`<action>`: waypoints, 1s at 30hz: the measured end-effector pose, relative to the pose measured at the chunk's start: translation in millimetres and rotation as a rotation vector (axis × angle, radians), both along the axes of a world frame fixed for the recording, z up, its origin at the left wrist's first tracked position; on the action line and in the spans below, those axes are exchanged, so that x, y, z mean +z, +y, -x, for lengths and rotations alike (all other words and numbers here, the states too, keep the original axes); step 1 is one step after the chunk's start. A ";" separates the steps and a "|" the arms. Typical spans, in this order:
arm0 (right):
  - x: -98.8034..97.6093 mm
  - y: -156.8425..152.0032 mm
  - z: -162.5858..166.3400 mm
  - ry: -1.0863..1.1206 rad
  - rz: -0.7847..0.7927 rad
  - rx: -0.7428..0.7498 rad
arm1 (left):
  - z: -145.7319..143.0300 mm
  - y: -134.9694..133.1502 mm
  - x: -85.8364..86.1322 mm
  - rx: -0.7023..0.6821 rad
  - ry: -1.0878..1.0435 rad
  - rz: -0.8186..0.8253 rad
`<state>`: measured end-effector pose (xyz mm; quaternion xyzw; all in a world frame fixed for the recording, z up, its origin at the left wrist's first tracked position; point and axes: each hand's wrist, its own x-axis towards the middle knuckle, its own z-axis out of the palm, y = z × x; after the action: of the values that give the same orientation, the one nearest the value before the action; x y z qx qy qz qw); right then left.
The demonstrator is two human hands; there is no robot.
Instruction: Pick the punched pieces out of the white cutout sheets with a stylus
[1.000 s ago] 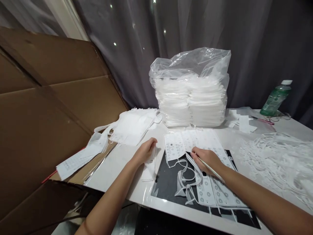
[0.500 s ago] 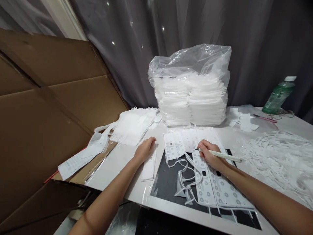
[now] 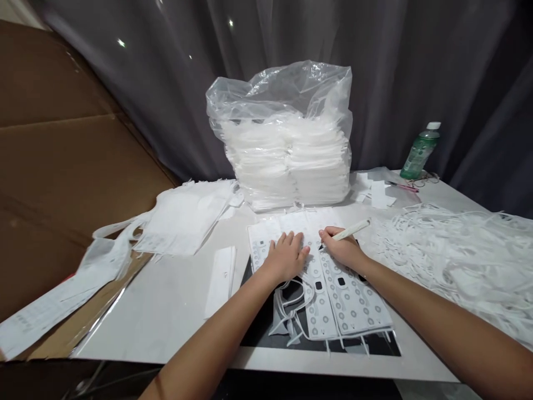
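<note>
Several white die-cut sheets (image 3: 345, 297) with round holes lie side by side on a black mat (image 3: 262, 322) on the white table (image 3: 166, 311). My left hand (image 3: 287, 254) rests flat, fingers spread, on the sheets near their far end. Beside it, my right hand (image 3: 341, 247) grips a thin white pen-like tool (image 3: 352, 229), its tip down on a sheet. Loose white trimmed strips (image 3: 287, 316) curl over the mat below my left hand.
A clear plastic bag (image 3: 287, 139) of stacked white pieces stands at the back. White pieces (image 3: 183, 216) pile at the left, a narrow white strip (image 3: 220, 280) beside the mat, a heap of offcuts (image 3: 458, 261) at the right. Cardboard (image 3: 62, 166) leans left; a green bottle (image 3: 420, 151) stands far right.
My left hand left the narrow white strip and moved right onto the sheets, opening flat. My right hand turned the tool tip down on a sheet. The view shifted right.
</note>
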<state>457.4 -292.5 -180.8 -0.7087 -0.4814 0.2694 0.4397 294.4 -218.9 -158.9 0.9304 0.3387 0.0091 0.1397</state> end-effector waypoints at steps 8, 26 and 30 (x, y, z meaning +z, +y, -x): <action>-0.6 1.0 -3.2 0.024 0.006 0.037 | 23.0 33.3 15.3 -0.062 0.272 0.147; 12.9 -10.0 -38.0 -0.283 0.005 0.612 | 16.9 51.5 -10.7 0.311 0.227 -0.006; 20.9 -14.9 -29.7 -0.231 0.069 0.582 | 19.4 48.7 -7.6 0.241 0.104 -0.112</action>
<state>487.0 -307.4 -159.9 -0.5815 -0.7014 0.3180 0.2624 275.0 -170.2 -166.6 0.8885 0.4539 -0.0035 0.0676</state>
